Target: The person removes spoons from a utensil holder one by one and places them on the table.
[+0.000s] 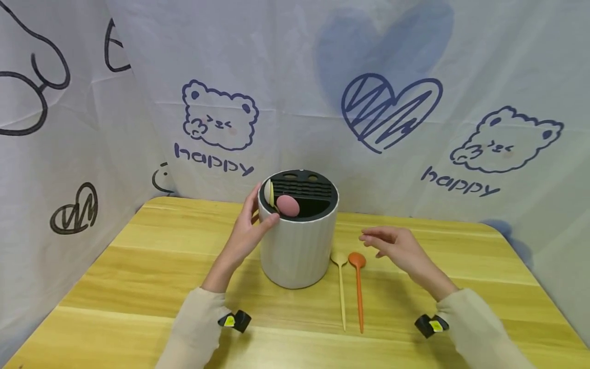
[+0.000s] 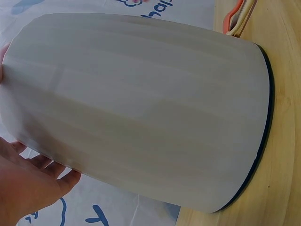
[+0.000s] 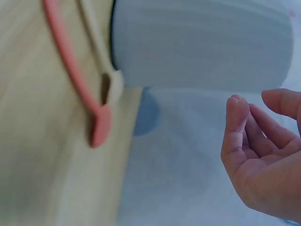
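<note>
Head view: just left of centre, the left hand (image 1: pixel 246 234) grips the holder (image 1: pixel 297 251), thumb on its front, fingers round its left side near the rim. The holder stands upright on the bench (image 1: pixel 138 271) at mid-frame, a white spoon (image 1: pixel 268 193) and a pink spoon (image 1: pixel 288 205) in its top. At lower centre-right lie a cream spoon (image 1: pixel 342 292), its bowl close beside the holder, then an orange spoon (image 1: pixel 360 292). Farther right, the right hand (image 1: pixel 402 249) hovers, fingers loosely bent, thumb apart from the fingertips.
</note>
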The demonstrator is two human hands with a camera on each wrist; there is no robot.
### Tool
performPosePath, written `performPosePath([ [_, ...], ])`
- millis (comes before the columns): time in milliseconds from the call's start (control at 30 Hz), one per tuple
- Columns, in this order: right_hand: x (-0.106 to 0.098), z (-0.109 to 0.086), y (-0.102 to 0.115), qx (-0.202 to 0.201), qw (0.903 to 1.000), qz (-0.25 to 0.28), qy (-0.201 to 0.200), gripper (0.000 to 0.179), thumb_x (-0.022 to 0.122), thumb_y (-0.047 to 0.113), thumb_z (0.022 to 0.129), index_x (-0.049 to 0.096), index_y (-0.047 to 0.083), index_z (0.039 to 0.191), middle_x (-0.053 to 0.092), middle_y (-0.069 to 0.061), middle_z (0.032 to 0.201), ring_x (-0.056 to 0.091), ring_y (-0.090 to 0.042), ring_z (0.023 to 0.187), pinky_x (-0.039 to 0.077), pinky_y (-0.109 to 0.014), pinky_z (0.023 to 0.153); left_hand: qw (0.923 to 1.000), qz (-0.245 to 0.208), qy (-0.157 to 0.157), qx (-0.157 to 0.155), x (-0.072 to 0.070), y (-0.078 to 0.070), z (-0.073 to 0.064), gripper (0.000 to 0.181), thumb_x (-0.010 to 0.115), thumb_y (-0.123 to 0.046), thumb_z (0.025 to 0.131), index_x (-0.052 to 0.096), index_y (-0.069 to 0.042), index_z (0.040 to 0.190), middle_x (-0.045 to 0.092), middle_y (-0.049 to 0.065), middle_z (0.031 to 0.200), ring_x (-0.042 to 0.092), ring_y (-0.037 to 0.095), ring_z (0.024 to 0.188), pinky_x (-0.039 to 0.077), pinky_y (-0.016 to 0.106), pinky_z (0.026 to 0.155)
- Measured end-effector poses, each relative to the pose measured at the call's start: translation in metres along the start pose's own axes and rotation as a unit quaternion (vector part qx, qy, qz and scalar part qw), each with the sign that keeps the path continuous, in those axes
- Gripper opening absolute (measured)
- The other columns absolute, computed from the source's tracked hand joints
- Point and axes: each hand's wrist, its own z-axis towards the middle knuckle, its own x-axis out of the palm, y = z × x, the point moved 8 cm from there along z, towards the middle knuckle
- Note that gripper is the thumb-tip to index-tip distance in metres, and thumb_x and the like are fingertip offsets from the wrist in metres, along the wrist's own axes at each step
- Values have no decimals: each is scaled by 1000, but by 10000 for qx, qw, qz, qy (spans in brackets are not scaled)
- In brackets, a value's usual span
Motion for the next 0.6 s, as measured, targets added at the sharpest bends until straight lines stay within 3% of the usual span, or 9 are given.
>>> performPosePath([
  [600,6,-4,94,-1061,9926,-535,245,34,61,18,96,62,1,125,66,-12,117,62,-25,102,56,-33,75,9999,-15,34,115,1,1,-1,88,63,-47,89,16,-15,156,22,10,157,24,27,141,22,49,113],
])
